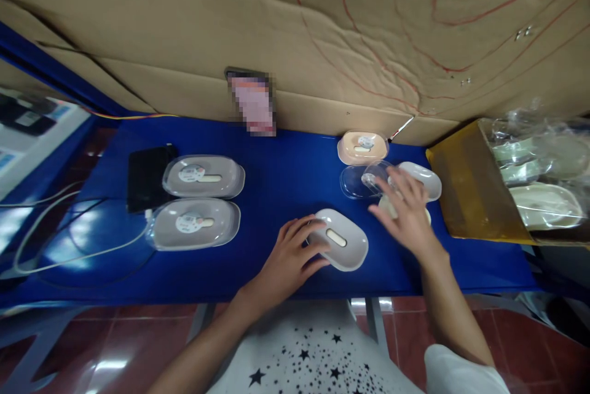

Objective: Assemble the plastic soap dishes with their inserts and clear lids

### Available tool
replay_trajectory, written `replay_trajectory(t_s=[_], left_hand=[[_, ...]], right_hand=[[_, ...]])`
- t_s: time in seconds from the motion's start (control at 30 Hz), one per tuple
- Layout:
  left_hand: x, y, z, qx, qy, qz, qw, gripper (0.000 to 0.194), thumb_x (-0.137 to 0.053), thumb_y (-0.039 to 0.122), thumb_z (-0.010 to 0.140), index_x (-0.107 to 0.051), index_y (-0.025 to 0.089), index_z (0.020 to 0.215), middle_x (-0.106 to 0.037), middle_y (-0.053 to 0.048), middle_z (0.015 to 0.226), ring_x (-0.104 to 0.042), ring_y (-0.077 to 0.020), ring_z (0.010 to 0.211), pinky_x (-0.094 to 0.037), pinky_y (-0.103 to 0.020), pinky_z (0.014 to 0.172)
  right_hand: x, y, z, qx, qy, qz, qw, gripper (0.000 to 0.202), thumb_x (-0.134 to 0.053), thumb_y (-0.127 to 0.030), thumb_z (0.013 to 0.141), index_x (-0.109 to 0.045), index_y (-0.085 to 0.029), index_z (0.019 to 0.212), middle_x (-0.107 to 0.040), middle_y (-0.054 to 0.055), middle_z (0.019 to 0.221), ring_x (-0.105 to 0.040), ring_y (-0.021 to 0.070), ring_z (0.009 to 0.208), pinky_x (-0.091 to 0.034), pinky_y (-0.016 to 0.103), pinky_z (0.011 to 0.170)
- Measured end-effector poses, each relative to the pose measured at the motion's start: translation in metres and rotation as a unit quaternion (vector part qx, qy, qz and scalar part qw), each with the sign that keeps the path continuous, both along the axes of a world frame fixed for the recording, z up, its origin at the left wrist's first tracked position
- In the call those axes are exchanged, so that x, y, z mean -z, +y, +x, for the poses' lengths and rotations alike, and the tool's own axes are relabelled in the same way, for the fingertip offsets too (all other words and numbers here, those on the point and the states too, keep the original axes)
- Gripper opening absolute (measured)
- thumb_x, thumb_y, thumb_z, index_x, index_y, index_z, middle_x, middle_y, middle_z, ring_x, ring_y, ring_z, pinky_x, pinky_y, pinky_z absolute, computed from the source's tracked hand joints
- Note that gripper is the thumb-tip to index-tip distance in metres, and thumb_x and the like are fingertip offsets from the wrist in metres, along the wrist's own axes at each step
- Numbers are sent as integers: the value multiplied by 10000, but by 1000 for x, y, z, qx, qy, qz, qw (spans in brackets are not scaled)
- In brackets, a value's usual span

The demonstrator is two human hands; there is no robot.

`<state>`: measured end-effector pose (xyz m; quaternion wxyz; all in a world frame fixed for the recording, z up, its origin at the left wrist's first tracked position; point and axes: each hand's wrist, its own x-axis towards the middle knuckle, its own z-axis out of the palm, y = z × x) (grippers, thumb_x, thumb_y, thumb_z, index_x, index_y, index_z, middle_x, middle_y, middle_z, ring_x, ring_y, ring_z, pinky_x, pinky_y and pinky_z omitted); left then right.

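A pale oval dish (353, 251) with a cream slotted piece in its middle lies before me. My left hand (302, 248) rests at its left edge, fingers spread over the rim. Over on the right, my right hand (405, 216) hovers with its fingers apart above transparent lids (354, 184) and a small cream piece, which it partly hides. Another white dish (426, 180) sits just behind that hand. Farther back is a peach dish (363, 148) under a clear lid with a round label.
Two lidded pale dishes (203, 177) (196, 224) sit at the left beside a black device (146, 179) and white cables. An open cardboard box (474, 185) of plastic-wrapped dishes stands right. Cardboard (184, 31) walls the blue table's back edge.
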<state>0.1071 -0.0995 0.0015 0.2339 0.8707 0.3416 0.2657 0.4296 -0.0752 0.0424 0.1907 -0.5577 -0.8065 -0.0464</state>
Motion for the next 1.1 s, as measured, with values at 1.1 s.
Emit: replay_trajectory(t_s=[1.1], left_hand=[[-4, 6, 4, 24, 72, 75, 994, 171, -637, 376, 1100, -699, 221, 1138, -722, -97, 1403, -662, -274, 1322, -480, -481, 1082]], right_hand=[[12, -42, -60, -174, 27, -90, 980, 582, -582, -466, 1115, -459, -247, 1639, -720, 102, 1481, -649, 271, 1396, -377, 560, 1256]])
